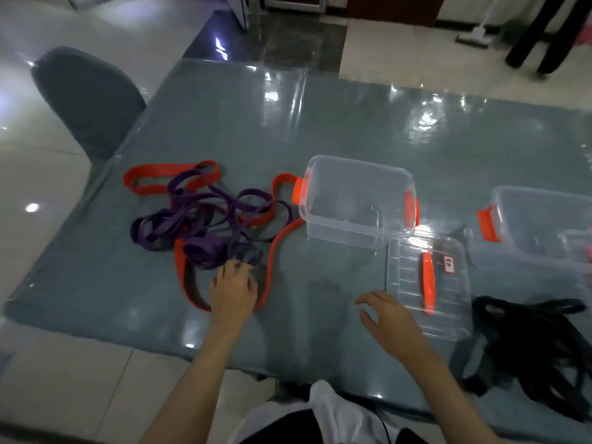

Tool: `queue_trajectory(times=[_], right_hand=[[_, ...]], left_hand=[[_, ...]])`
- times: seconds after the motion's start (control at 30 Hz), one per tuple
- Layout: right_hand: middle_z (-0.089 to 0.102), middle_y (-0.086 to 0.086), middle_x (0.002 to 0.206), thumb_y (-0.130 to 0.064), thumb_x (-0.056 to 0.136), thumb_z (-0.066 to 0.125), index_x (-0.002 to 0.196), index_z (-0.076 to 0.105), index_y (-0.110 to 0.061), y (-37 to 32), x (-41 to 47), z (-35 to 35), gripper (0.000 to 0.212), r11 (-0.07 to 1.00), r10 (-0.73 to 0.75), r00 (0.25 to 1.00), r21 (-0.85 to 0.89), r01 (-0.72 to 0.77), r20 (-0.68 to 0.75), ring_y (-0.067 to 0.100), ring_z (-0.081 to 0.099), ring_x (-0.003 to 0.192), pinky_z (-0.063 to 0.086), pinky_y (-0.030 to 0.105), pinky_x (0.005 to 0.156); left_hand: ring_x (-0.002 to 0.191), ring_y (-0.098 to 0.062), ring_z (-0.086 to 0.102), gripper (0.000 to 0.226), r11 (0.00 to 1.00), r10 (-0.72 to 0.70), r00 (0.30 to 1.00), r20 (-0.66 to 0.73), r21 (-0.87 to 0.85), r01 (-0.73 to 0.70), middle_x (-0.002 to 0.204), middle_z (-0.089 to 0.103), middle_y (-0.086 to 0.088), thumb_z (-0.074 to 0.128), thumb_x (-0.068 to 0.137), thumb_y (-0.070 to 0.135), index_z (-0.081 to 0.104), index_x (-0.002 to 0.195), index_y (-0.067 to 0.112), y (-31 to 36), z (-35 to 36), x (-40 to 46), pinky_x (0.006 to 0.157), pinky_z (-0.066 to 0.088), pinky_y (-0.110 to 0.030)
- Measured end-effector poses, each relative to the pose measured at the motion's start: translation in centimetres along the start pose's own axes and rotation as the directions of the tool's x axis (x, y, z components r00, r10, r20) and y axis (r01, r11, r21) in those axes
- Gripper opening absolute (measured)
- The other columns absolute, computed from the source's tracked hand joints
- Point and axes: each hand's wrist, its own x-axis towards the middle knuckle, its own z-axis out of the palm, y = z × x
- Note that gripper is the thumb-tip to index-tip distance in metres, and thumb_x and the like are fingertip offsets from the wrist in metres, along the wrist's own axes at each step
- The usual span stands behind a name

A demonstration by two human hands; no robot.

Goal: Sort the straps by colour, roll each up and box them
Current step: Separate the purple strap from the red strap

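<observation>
Two clear plastic boxes stand open on the grey-green glossy counter (224, 116), which fills most of the view. A dark chair (86, 100) sits at its far left corner. The nearer box (357, 200), with orange latches at both ends, stands near the middle; the second box (538, 225) is well apart to the right, cut off by the frame edge. A clear lid (429, 283) with an orange handle lies flat just in front of the nearer box.

At the left lies a tangle of straps: purple straps (198, 219) looped over and through red straps (153, 177), one red band curving right until it touches the nearer box. A separate heap of black straps (528, 341) lies at the near right corner (beside the lid).

The left hand (234, 290) reaches to the near edge of the tangle, fingers curled down onto the purple and red loops; blur hides whether they actually pinch a strap, so its grip cannot be told. The right hand (387, 318) hovers above the counter just left of the lid, fingers spread and relaxed, holding nothing.
</observation>
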Motion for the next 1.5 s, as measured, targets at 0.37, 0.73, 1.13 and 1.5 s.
queue_trajectory(times=[0.37, 0.73, 1.13, 1.5], right_hand=[[0.071, 0.005, 0.113, -0.012, 0.098, 0.067, 0.113, 0.074, -0.009, -6.3, 5.0, 3.6, 0.018, 0.982, -0.151, 0.986, 0.126, 0.142, 0.067, 0.026, 0.069, 0.105, 0.055, 0.039, 0.093], [0.072, 0.006, 0.115, -0.013, 0.097, 0.066, 0.114, 0.075, -0.011, -11.8, 8.4, 7.5, 0.020, 0.997, 0.003, 0.999, 0.071, -0.006, 0.038, 0.028, 0.070, 0.106, 0.055, 0.041, 0.092], [0.074, 0.008, 0.097, 0.001, 0.087, 0.076, 0.104, 0.076, -0.011, -21.6, 16.8, 10.8, 0.020, 0.995, 0.065, 0.958, 0.091, -0.041, -0.281, 0.031, 0.072, 0.087, 0.057, 0.039, 0.082], [0.066, 0.008, 0.112, -0.001, 0.087, 0.073, 0.118, 0.072, -0.010, -26.6, 26.9, 12.9, 0.033, 0.996, -0.088, 0.965, -0.008, 0.088, -0.246, 0.034, 0.063, 0.102, 0.048, 0.039, 0.099]], left_hand=[[0.159, -0.048, -0.013, 0.102, 0.947, -0.135, 0.908, 0.396, 0.321, 0.001, 0.174, -0.019, -0.014, 0.072, 0.097, 0.047, -0.002, 0.166, 0.045, -1.4, -2.6, 11.1, 0.120, 0.009, -0.079], [0.139, -0.044, 0.043, 0.088, 0.838, 0.115, 0.863, 0.492, 0.419, -0.350, 0.164, 0.022, -0.023, 0.064, 0.099, 0.009, 0.012, 0.166, 0.032, -3.2, -0.5, 15.5, 0.107, 0.046, -0.063], [0.089, -0.038, 0.069, 0.065, 0.928, 0.374, 0.894, 0.249, -0.087, -0.364, 0.107, 0.061, -0.004, 0.072, 0.072, 0.015, 0.051, 0.130, 0.033, -12.4, -7.8, 16.4, 0.069, 0.051, -0.040], [0.156, -0.041, 0.018, 0.053, 0.984, 0.167, 0.951, 0.260, -0.108, -0.143, 0.169, 0.021, -0.013, 0.079, 0.086, 0.037, 0.063, 0.137, 0.044, -23.3, -8.2, 22.5, 0.119, 0.030, -0.062]])
